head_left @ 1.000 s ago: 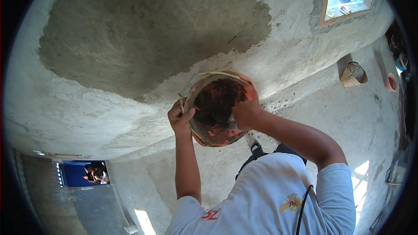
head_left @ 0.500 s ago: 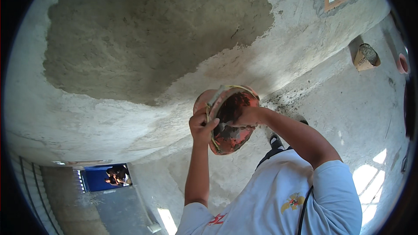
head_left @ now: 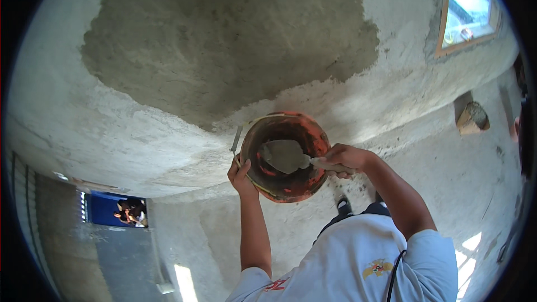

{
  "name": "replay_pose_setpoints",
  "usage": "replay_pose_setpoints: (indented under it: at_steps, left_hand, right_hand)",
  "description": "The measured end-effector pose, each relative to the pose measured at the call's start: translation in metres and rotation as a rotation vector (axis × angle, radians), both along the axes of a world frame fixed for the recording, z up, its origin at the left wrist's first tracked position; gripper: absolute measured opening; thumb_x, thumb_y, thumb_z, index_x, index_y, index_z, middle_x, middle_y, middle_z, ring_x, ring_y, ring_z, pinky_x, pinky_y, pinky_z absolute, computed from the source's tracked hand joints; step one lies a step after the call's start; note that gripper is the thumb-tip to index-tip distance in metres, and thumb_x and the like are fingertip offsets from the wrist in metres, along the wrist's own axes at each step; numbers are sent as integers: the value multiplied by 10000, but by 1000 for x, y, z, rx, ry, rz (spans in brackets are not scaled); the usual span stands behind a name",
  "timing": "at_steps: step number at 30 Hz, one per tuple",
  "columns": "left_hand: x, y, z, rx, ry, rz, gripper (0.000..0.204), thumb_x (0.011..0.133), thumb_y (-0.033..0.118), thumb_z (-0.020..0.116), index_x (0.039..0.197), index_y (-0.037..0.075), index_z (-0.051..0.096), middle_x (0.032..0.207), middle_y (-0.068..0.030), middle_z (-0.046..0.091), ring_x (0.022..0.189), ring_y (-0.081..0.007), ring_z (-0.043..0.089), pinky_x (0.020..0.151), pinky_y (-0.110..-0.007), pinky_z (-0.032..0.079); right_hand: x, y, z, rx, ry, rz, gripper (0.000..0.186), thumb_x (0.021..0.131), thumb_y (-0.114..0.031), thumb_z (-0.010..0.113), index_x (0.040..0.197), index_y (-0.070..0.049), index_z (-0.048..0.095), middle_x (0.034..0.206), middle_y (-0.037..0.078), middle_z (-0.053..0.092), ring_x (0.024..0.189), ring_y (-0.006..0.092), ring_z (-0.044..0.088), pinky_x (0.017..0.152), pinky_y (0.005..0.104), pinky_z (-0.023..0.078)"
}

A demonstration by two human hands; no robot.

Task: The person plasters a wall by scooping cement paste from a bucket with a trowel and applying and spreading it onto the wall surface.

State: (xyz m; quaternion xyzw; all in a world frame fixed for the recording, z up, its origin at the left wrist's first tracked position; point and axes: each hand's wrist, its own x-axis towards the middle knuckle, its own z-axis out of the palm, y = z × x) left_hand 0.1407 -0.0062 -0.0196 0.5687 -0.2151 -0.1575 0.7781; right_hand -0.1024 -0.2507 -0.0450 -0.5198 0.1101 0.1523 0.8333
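Observation:
My left hand (head_left: 241, 174) is closed on the rim of an orange-red bucket (head_left: 315, 137) at its left side, beside the looped handle. The bucket's dark-stained inside faces up toward me. My right hand (head_left: 345, 161) grips the handle of a trowel (head_left: 282, 155) at the bucket's right edge; the grey, mortar-coated blade lies over the middle of the bucket's mouth. Just beyond the bucket is a rough plastered wall (head_left: 126, 140) with a large, darker grey patch (head_left: 229, 39) of damp-looking plaster.
A wood-framed window (head_left: 467, 8) is set in the wall at upper right. An open paper sack (head_left: 471, 123) of grey material stands on the floor (head_left: 425, 184) at right, a pink container (head_left: 515, 128) beyond it. People (head_left: 128, 212) show in a blue doorway (head_left: 100, 210) at lower left.
The bucket, tilted sideways half a second ago, now faces me. My right hand has come back to the bucket's right edge, and the trowel blade now shows clearly across the opening.

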Motion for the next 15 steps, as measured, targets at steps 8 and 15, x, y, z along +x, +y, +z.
replay_pose_setpoints:
  at_steps: [8, 15]
  left_hand:
    - [-23, 4, -25, -201, 267, 52, 449, 782, -8, 604, 1215, -123, 626, 1164, -213, 679, 1063, -331, 675, 1006, -434, 520]
    - [-55, 12, -45, -3, 258, 139, 514, 768, 19, 625, 1263, -119, 615, 1191, -196, 688, 1078, -301, 679, 996, -397, 522]
  right_hand:
    - [-67, -22, -29, 84, -31, -349, 393, 1060, -352, 556, 1107, 8, 707, 669, 73, 584, 450, 138, 470, 404, 294, 364]
    - [-80, -34, -73, -291, -224, -751, 261, 1065, -251, 542, 1057, 1, 611, 738, 43, 597, 549, 123, 512, 510, 270, 416]
